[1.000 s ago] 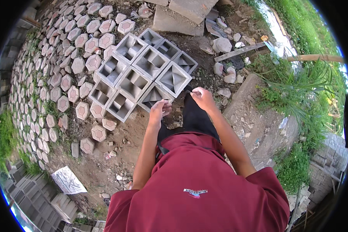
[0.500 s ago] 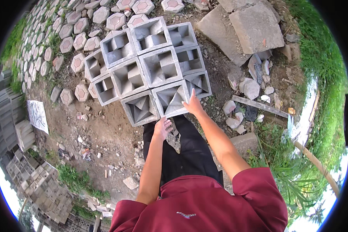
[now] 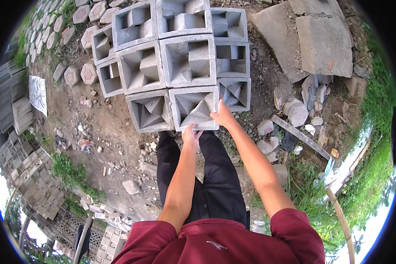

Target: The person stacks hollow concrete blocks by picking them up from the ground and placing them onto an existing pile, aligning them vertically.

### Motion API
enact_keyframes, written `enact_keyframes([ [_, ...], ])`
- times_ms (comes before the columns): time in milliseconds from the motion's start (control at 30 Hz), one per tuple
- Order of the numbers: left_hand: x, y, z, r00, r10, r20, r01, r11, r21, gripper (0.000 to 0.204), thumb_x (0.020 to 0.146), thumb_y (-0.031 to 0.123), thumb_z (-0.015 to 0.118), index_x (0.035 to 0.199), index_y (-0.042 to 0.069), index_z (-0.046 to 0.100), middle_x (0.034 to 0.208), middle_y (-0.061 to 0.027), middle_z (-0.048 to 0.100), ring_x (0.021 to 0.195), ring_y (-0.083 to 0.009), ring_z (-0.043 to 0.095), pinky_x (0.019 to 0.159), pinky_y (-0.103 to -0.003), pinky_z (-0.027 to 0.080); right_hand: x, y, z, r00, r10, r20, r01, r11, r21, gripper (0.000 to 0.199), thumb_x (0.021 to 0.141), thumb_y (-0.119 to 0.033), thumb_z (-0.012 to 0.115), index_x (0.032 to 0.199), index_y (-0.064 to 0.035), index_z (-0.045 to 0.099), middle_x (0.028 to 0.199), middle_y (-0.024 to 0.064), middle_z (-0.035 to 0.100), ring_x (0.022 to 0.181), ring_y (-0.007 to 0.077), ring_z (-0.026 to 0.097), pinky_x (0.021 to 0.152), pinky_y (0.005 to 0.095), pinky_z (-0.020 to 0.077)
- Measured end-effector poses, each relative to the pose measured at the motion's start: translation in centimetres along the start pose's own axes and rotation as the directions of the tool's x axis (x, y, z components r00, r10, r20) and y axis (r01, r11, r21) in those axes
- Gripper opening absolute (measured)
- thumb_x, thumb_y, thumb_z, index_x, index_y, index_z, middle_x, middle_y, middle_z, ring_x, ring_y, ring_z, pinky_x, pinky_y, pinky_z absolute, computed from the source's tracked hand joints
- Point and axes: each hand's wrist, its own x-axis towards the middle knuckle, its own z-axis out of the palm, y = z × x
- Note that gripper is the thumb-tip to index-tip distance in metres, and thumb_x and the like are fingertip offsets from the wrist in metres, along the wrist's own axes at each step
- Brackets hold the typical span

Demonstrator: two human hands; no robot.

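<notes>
A stack of square grey concrete vent blocks, with angled vanes inside their openings, stands in front of me. My right hand (image 3: 224,116) grips the right side of the nearest block (image 3: 193,108), thumb on its face and fingers along its outer edge. At that block's lower edge, my left hand (image 3: 192,135) holds on from below, its fingers partly hidden under the rim. A similar vent block (image 3: 149,111) sits directly to the left, and another block (image 3: 188,60) adjoins it on the far side. A smaller-looking block (image 3: 236,93) lies just beyond my right hand.
Broken concrete slabs (image 3: 323,42) lean at the upper right, with rubble (image 3: 295,112) and a narrow plank (image 3: 301,136) below them. Hexagonal pavers (image 3: 72,75) lie on the left, near a pale sheet (image 3: 38,95). More stacked blocks (image 3: 33,171) stand at the far left.
My left hand has come up to the nearest block's lower edge. My right hand has stayed at its right side. The view has shifted, and the stack appears higher and less tilted.
</notes>
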Motion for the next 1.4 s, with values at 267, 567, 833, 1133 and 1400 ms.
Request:
enact_keyframes([
  [267, -8.0, 0.6, 0.0, 0.998, 0.013, 0.054, -0.017, 0.997, 0.073, 0.039, 0.084, -0.001, 0.060, 0.120, -0.007, 0.046, 0.116, -0.0198, 0.058, 0.109, -0.0372, 0.061, 0.096, -0.057, 0.050, -5.9, -2.0, -3.3, 0.999, 0.011, -0.031, -0.009, 0.999, 0.040, 0.074, 0.072, -0.019, 0.071, 0.135, 0.0029, 0.038, 0.112, 0.0278, 0.063, 0.107, 0.0399, 0.063, 0.090, 0.0430, 0.0497],
  [567, -19.6, 14.9, -14.3, 0.829, -0.399, 0.392, 0.162, 0.842, 0.515, 0.109, 0.081, 0.088, 0.007, 0.128, 0.001, 0.053, 0.132, -0.0216, 0.056, 0.130, -0.0327, 0.048, 0.105, -0.055, 0.035, -21.5, -12.7, -10.7, 0.997, -0.071, -0.003, 0.070, 0.971, 0.227, 0.068, 0.072, -0.018, 0.073, 0.129, 0.0045, 0.044, 0.113, 0.0202, 0.063, 0.104, 0.0274, 0.063, 0.092, 0.0370, 0.0482],
  [833, -20.3, 20.5, -11.2, 0.663, 0.005, 0.749, -0.139, 0.983, 0.117, 0.070, 0.100, 0.057, 0.033, 0.146, 0.006, 0.039, 0.146, -0.0135, 0.044, 0.131, -0.0301, 0.046, 0.113, -0.038, 0.033, -24.7, -25.0, -5.9, 0.962, -0.271, 0.003, 0.271, 0.962, -0.003, 0.057, 0.074, -0.013, 0.072, 0.122, 0.0057, 0.048, 0.103, 0.0125, 0.065, 0.089, 0.0182, 0.063, 0.078, 0.0336, 0.0528],
  [1133, -26.6, 35.0, -29.5, 0.703, 0.294, 0.648, -0.287, 0.950, -0.120, 0.059, 0.102, 0.048, 0.034, 0.137, 0.003, 0.050, 0.133, -0.0128, 0.056, 0.120, -0.0258, 0.054, 0.105, -0.037, 0.041, -36.0, -47.2, 5.7, 0.914, -0.349, 0.206, 0.336, 0.937, 0.097, 0.091, 0.087, -0.057, 0.064, 0.146, 0.0039, 0.030, 0.114, 0.0183, 0.065, 0.108, 0.0279, 0.062, 0.095, 0.0401, 0.0453],
  [1400, -30.0, 43.5, -39.7, 0.723, 0.524, 0.450, -0.430, 0.851, -0.301, 0.052, 0.100, 0.039, 0.040, 0.136, 0.002, 0.049, 0.126, -0.0147, 0.058, 0.112, -0.0278, 0.058, 0.097, -0.038, 0.047, -26.3, -49.2, 25.3, 0.952, -0.173, 0.252, -0.076, 0.664, 0.744, 0.064, 0.099, -0.061, 0.038, 0.132, -0.0089, 0.055, 0.109, 0.0061, 0.065, 0.091, 0.0138, 0.060, 0.080, 0.0289, 0.0483],
])
